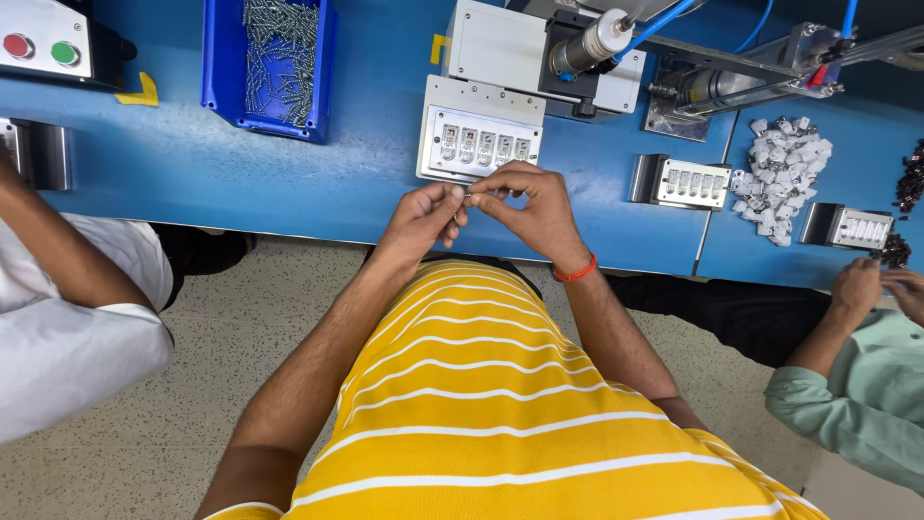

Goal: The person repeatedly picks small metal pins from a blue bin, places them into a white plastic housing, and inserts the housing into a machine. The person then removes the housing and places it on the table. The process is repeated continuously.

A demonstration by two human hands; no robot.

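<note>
Yellow striped shirt (pixel 500 424); both hands (pixel 481 207) pinch small screw (pixel 469 196).

My left hand (pixel 419 220) and right hand (pixel 529 207) meet at the bench edge, just below the white fixture plate (pixel 478 142). Straight ahead that plate and the grey press block (pixel 539 53) wall me off. Left of centre, bare blue bench (pixel 192 164) runs open up to the blue screw bin (pixel 269 63). Lower right, a co-worker's hands (pixel 876 287) crowd that corner.
</note>
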